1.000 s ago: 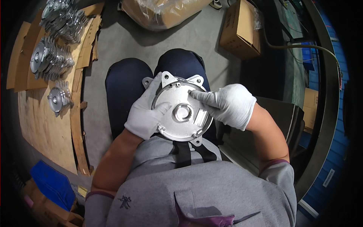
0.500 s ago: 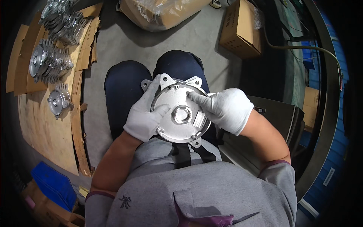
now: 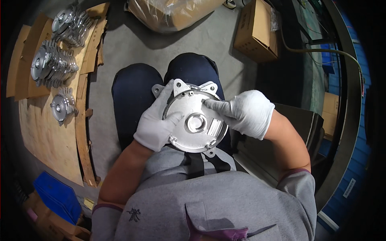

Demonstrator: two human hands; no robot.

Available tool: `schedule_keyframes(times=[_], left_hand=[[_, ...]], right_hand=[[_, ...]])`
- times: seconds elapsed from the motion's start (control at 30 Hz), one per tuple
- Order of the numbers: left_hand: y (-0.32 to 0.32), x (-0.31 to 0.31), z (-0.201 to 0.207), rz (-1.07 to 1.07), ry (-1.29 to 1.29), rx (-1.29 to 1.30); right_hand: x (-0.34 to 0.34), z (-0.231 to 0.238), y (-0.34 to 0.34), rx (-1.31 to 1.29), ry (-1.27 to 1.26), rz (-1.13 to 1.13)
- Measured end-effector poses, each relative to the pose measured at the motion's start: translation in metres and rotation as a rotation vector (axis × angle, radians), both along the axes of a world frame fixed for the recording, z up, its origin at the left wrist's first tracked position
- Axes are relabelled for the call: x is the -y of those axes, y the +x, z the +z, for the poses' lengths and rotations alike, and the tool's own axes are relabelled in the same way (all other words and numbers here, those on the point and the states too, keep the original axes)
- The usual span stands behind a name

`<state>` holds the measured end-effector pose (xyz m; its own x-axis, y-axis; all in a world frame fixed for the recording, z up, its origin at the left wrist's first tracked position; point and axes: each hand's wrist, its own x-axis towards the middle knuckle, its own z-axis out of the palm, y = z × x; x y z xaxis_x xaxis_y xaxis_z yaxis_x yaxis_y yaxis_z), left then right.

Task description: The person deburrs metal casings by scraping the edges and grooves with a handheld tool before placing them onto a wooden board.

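Note:
A round silver cast-metal end cover (image 3: 185, 138), with lugs on its rim and a raised ring round its centre, lies face up above my lap. My left hand (image 3: 155, 123), in a white glove, grips its left edge, the thumb on the face and the fingers along the rim. Over the cover's upper right part is my gloved right hand (image 3: 250, 112), its fingers curled in. Its index finger reaches onto the face above the central ring, with a dark spot at the tip. Whatever may be inside the curled fingers is hidden.
To the left, stacks of similar metal covers (image 3: 50, 64) and a single cover (image 3: 61, 107) stand on a wooden board (image 3: 48, 140). A blue bin (image 3: 58, 197) is at the lower left. Cardboard boxes (image 3: 254, 34) and a plastic-wrapped bundle (image 3: 169, 14) lie ahead.
Both hands and the cover have shifted slightly to the right. My right index fingertip stays near the same part of the face, and the left grip looks the same.

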<state>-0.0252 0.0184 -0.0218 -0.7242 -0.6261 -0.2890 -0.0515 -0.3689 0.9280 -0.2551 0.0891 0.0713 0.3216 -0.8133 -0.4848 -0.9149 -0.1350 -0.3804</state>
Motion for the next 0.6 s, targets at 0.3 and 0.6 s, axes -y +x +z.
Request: schedule_keyframes(times=[0.3, 0.6], left_hand=[[0.0, 0.001, 0.002, -0.028, 0.013, 0.032], [-0.002, 0.005, -0.001, -0.036, 0.024, 0.054]], right_hand=[[-0.012, -0.013, 0.0, 0.083, -0.088, -0.16], [-0.003, 0.0, 0.021, -0.2, -0.078, -0.118]])
